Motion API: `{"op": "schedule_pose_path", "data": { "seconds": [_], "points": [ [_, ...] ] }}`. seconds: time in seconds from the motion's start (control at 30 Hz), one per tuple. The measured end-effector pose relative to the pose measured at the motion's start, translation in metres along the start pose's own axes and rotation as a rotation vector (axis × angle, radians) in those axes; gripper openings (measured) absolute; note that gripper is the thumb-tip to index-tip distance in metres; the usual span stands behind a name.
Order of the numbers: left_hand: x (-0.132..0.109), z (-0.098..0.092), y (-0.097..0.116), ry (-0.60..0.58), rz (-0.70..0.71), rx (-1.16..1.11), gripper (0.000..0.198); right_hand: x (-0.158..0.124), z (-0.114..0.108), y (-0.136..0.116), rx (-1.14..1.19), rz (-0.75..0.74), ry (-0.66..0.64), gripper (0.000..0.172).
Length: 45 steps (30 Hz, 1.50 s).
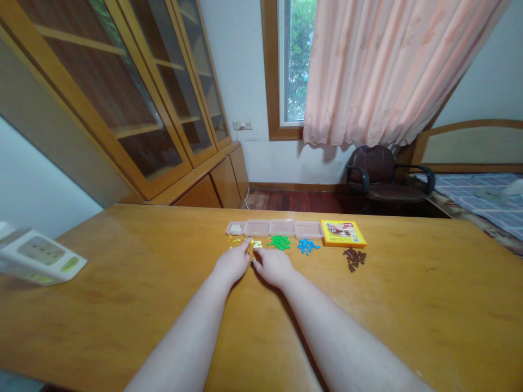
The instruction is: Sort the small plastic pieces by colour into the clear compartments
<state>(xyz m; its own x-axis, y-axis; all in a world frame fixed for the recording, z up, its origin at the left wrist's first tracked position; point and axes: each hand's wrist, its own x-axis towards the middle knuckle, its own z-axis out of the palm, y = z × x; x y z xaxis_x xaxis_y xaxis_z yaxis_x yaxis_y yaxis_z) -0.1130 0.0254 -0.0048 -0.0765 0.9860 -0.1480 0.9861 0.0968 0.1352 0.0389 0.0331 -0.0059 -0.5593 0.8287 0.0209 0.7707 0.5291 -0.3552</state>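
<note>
Both my hands reach side by side over the tabletop. My left hand (232, 265) has its index finger stretched toward a small group of cream pieces (257, 244), beside scattered yellow pieces (233, 239). Just to the right, my right hand (275, 267) lies low with its thumb and index finger apart, near the same cream pieces. A tiny dark spot shows by its thumb; I cannot tell what it is. Right of them lie a pile of green pieces (280, 242), a pile of blue pieces (307, 246) and a pile of brown pieces (354, 259).
Behind the piles stands a row of shallow clear trays (283, 221), the leftmost holding something white. A yellow box (344, 233) lies at its right end. A white power strip-like object (49, 256) is at the left of the wooden table (134, 305). An armchair (379, 174) stands beyond.
</note>
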Motion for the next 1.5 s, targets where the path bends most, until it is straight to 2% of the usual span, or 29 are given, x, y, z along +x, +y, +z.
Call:
{"op": "schedule_pose_path", "data": {
  "seconds": [0.3,0.47,0.73,0.87,1.17,1.37,1.5],
  "points": [
    [-0.009,-0.008,0.007,-0.027,0.029,-0.003,0.05,0.001,0.003,0.001,0.013,-0.012,0.018,0.032],
    [-0.018,-0.018,0.011,-0.053,0.026,0.039,0.034,0.0,0.002,0.001,0.016,-0.002,0.018,0.03],
    [-0.017,-0.019,-0.002,-0.168,-0.187,0.085,0.048,0.0,-0.001,0.001,0.009,0.018,-0.014,0.034],
    [-0.013,-0.018,-0.002,-0.179,-0.266,0.059,0.06,0.0,0.0,0.0,0.011,0.025,-0.003,0.037],
    [0.002,0.001,-0.006,-0.053,-0.175,0.024,0.056,0.001,0.001,0.0,0.015,0.026,-0.002,0.036],
    [0.001,0.002,-0.001,-0.019,-0.033,0.005,0.049,0.0,0.001,0.0,0.024,0.005,0.009,0.033],
    [-0.001,0.003,0.005,-0.011,-0.048,0.01,0.051,-0.001,-0.001,-0.001,0.026,0.015,0.003,0.033]
  ]
}}
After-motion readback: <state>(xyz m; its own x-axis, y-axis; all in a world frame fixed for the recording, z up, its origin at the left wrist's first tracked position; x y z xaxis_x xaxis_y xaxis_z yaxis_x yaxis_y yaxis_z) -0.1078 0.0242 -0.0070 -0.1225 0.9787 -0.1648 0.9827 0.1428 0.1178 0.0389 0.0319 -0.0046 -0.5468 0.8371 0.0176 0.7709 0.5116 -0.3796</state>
